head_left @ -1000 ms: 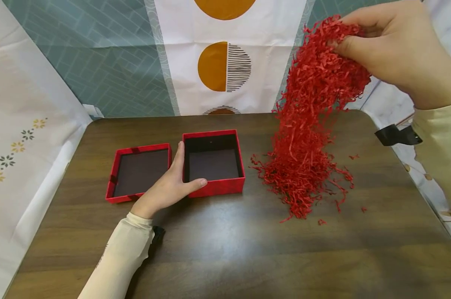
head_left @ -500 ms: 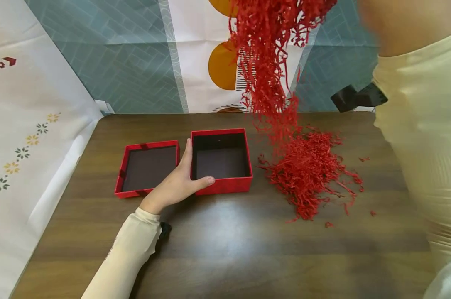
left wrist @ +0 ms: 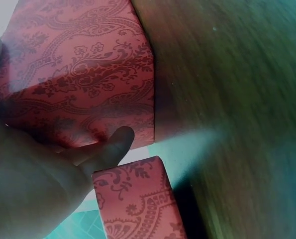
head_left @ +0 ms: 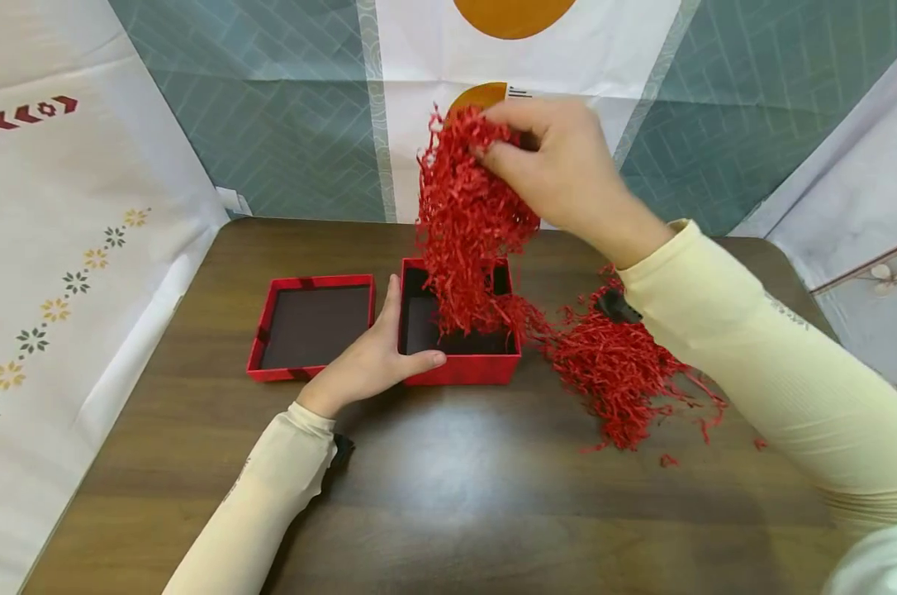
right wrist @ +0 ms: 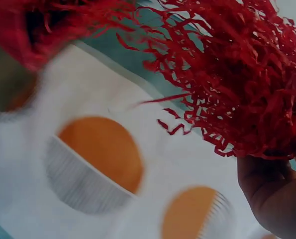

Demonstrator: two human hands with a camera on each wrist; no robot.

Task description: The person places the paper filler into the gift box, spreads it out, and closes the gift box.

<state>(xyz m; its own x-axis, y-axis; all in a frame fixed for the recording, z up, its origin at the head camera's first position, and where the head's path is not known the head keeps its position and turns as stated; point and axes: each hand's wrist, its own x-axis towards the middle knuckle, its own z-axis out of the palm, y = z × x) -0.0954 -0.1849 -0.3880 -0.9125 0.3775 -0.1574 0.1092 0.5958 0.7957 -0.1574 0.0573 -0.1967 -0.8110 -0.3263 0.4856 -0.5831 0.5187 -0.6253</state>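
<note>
The right hand [head_left: 563, 173] has swung its pinched paper shreds [head_left: 467, 207] into line with the red box [head_left: 474, 370], left hand [head_left: 363, 364] alongside, fingers spread.

A brown wood-grain tabletop [head_left: 448, 496] lies beneath the left hand [head_left: 367, 359], white flower-patterned cloth [head_left: 54, 215] to its left; teal-and-white printed cloth [head_left: 419, 49] hangs beyond the right hand [head_left: 560, 169].

Box [head_left: 459, 370] and shallow lid [head_left: 316, 326] are both red with darker red floral scrollwork outside, and inside they're near-black. Shredded paper [head_left: 467, 223] is solid bright red. Tabletop's [head_left: 448, 512] brown woodgrain, sleeves [head_left: 753, 330] are plain cream. Backdrop [head_left: 270, 124] is teal with a brick-ish pattern plus mustard circles on white. Side cloth [head_left: 32, 198]: white, yellow and dark grey-green flowers, red chevrons.
</note>
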